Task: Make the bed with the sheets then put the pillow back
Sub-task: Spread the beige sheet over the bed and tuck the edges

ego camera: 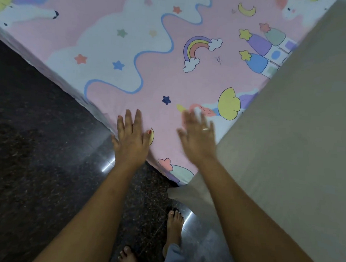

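The sheet lies on the bed, which spreads from 10 to 1 o'clock. The wall stands at 3 o'clock, against the bed. The floor lies from 9 to 6 o'clock. The left hand rests flat on the sheet at the near edge. The right hand is just beside it at 3 o'clock. Two feet stand on the floor at 6 o'clock.

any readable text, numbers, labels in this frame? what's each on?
"4": faint dark mark on the sheet, just right of the rainbow. It may be a print squiggle rather than a digit.
Faint mark left of the yellow moon: too small to read.
No other words, brands or labels show. The rest of the print is pictures only.
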